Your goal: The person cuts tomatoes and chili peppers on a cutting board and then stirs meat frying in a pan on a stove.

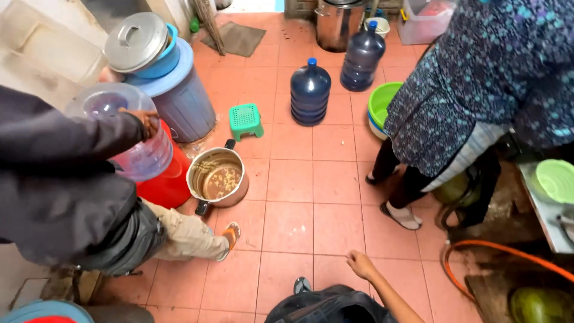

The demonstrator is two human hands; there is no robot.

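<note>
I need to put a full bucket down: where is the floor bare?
The widest bare tiles lie in the middle, bordered by the pot, the blue water bottle and a standing person's feet. A smaller patch lies between the green stool and that bottle. Crowded: the left, around the red bucket and grey bin.

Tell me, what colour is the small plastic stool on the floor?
The stool is green, seen in the head view.
</note>
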